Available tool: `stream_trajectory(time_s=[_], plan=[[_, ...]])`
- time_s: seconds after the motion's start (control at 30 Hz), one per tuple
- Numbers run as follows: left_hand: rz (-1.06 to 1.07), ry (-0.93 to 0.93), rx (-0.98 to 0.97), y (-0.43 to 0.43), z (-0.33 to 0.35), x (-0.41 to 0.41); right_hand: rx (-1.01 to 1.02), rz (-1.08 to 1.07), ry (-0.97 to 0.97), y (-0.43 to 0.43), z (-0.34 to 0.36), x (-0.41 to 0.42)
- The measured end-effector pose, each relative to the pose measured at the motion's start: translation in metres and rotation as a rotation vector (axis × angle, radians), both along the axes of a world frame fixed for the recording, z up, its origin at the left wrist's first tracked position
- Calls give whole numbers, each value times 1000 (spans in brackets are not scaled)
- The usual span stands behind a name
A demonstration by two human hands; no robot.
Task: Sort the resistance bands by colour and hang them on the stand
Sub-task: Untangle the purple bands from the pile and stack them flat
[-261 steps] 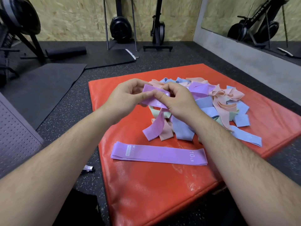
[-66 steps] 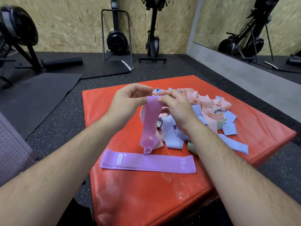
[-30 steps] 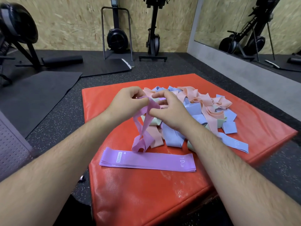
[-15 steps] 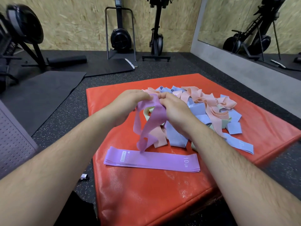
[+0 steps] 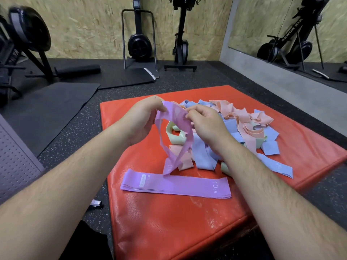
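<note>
While both hands pinch its top edge, left hand (image 5: 142, 119) and right hand (image 5: 205, 122) hold the purple band (image 5: 175, 132) above the red mat (image 5: 169, 222), its tail touching the flat purple stack (image 5: 176, 185).

A red padded mat (image 5: 169, 231) lies on the speckled rubber floor (image 5: 206, 77), with a small metal object (image 5: 96, 203) just beside its left edge. An upright rowing machine (image 5: 139, 44) stands against the chipboard wall (image 5: 84, 25). A mirror (image 5: 262, 19) is at the right.
</note>
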State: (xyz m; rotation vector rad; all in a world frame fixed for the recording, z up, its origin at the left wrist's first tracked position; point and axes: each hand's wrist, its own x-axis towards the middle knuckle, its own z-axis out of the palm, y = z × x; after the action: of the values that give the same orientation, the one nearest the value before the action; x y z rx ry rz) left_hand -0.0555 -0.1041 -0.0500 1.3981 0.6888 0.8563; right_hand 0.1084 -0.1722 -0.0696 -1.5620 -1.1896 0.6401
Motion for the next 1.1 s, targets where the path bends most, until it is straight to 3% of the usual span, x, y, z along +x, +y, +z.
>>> stream_trajectory(time_s=[0.07,0.17,0.27,0.5,0.73,0.97,1.1], plan=[[-26,-27,-40,-3,1,0,-2,18,20,0,0,3],[-49,-74,-94,-7,2,2,-18,198,207,-1,-1,-2],[-106,-85,-40,-9,2,6,40,261,196,-3,-3,-9],[-85,-53,-3,-6,-8,8,49,218,130,0,-9,-6],[63,168,305,0,-15,4,104,205,246,-1,-9,0],[148,139,350,-2,-13,5,109,184,237,-2,-8,-4],[201,28,265,0,-10,5,42,159,250,2,-12,-5]])
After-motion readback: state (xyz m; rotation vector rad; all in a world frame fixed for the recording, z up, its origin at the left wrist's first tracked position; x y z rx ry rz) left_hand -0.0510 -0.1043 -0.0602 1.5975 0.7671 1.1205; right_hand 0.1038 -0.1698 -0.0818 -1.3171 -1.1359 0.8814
